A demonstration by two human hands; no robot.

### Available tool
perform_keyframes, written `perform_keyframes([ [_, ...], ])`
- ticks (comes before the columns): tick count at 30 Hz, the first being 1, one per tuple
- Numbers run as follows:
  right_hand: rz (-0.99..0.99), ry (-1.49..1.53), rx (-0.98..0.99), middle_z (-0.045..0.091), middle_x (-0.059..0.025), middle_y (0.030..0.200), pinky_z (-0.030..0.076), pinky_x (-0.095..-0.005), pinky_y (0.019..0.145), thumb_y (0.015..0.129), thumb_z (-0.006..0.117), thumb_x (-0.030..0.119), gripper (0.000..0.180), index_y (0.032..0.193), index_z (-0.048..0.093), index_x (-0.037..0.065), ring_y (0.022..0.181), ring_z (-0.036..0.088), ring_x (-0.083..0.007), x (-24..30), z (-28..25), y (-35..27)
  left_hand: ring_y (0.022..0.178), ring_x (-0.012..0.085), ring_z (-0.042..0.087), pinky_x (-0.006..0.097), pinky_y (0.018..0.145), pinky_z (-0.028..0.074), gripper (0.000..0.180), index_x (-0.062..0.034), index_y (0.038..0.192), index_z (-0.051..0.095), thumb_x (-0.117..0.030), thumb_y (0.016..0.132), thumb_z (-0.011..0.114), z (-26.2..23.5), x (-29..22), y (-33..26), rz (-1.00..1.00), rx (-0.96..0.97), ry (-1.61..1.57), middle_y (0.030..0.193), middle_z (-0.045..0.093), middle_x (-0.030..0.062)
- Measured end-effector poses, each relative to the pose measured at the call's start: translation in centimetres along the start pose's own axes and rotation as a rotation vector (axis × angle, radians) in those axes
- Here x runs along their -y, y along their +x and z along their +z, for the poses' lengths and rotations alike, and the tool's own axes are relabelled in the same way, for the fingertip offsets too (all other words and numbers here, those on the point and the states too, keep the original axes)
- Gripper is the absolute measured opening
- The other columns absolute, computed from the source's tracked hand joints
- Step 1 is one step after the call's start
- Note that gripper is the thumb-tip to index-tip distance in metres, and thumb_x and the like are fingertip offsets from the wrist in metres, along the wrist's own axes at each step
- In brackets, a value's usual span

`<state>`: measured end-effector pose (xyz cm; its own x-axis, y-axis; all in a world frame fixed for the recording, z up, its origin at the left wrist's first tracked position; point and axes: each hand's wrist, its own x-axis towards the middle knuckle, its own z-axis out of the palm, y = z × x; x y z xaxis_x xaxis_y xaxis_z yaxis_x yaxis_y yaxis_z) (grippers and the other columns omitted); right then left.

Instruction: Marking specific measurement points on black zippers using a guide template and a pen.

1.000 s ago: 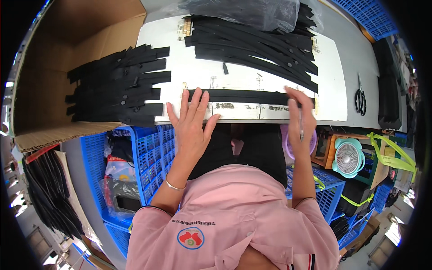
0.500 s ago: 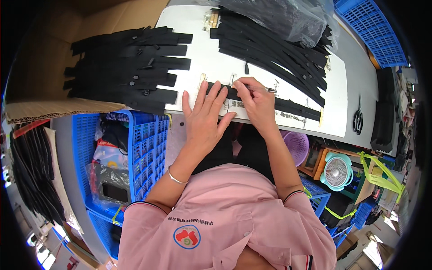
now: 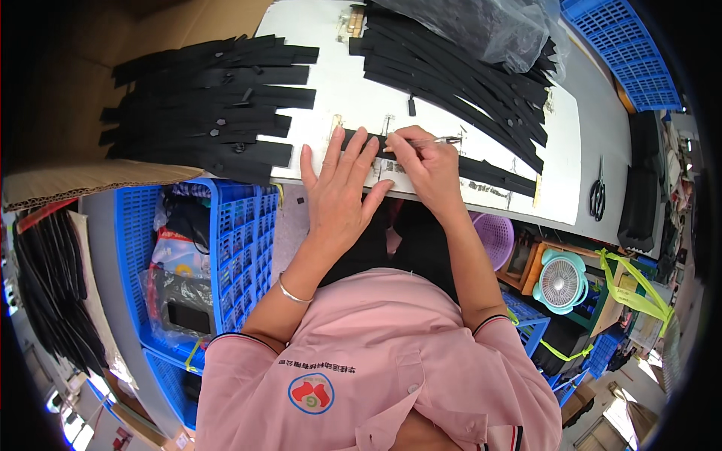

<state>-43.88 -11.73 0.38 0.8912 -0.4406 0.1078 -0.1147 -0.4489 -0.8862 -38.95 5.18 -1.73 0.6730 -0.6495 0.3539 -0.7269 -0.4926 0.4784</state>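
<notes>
My left hand lies flat with fingers spread, its fingertips on the left part of a black zipper strip. The strip runs along the near edge of a white board bearing pencil-like marks and tape. In my right hand a slim pen is pinched, its tip hidden by the fingers over the strip. Beyond my hands, a fanned pile of black zipper strips covers the far right of the board. To the left, another overlapping row of black zippers with small pulls reaches toward a cardboard box.
The open cardboard box borders the left side. A clear plastic bag covers part of the far pile. Black-handled scissors lie right of the board. Below the table edge are a blue basket, a purple basket and a small fan.
The view has shifted slightly, moving the left zippers and box a little leftward in the picture. Both hands keep almost the same places on the strip, and the pen tilts slightly differently.
</notes>
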Motion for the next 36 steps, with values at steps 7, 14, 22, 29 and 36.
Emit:
perform_keyframes([
  [7, -0.111, -0.019, 0.032, 0.076, -0.0074, 0.081, 0.052, -0.0260, 0.064, 0.101, 0.067, 0.015, 0.018, 0.100, 0.076, -0.001, 0.070, 0.067, -0.0093, -0.4, -0.2, 0.0, 0.149, 0.0310, 0.042, 0.062, 0.122, 0.011, 0.059, -0.0110, 0.143, 0.060, -0.037, 0.092, 0.074, 0.1, -0.2, 0.1, -0.002, -0.001, 0.004, 0.153, 0.055, 0.0066],
  [14, -0.085, 0.066, 0.005, 0.075, -0.0055, 0.082, 0.049, -0.0243, 0.062, 0.101, 0.065, 0.014, 0.019, 0.096, 0.075, -0.002, 0.068, 0.062, -0.0073, -0.3, -1.4, -0.8, 0.150, 0.0318, 0.041, 0.062, 0.123, 0.009, 0.059, -0.0124, 0.145, 0.059, -0.035, 0.092, 0.075, 0.3, 0.0, 0.0, -0.005, 0.004, 0.012, 0.152, 0.056, 0.0075],
  [22, 0.016, -0.178, -0.397, 0.067, -0.0056, 0.067, 0.045, -0.0248, 0.055, 0.100, 0.068, 0.015, 0.019, 0.093, 0.073, -0.001, 0.057, 0.058, -0.0071, -2.3, -7.1, -2.9, 0.151, 0.0322, 0.038, 0.062, 0.123, 0.008, 0.058, -0.0125, 0.145, 0.059, -0.035, 0.094, 0.074, 0.4, 0.0, 0.1, 0.008, 0.004, 0.029, 0.154, 0.055, 0.0071],
  [29, 0.057, -0.167, -0.354, 0.068, -0.0013, 0.070, 0.042, -0.0232, 0.057, 0.103, 0.065, 0.018, 0.022, 0.095, 0.075, 0.000, 0.062, 0.054, -0.0046, -3.2, -7.3, -3.1, 0.156, 0.0352, 0.030, 0.068, 0.121, 0.001, 0.064, -0.0113, 0.151, 0.054, -0.037, 0.095, 0.072, 0.1, -1.0, 0.1, -0.016, 0.073, 0.045, 0.161, 0.047, 0.0105],
  [36, 0.026, -0.156, -0.360, 0.068, -0.0040, 0.069, 0.045, -0.0258, 0.056, 0.101, 0.066, 0.017, 0.021, 0.093, 0.074, 0.000, 0.059, 0.059, -0.0085, -3.6, -7.0, -3.0, 0.147, 0.0308, 0.042, 0.063, 0.123, 0.013, 0.067, -0.0097, 0.150, 0.054, -0.039, 0.093, 0.073, 2.0, -5.3, 1.4, 0.193, 0.133, -0.160, 0.156, 0.052, 0.0089],
])
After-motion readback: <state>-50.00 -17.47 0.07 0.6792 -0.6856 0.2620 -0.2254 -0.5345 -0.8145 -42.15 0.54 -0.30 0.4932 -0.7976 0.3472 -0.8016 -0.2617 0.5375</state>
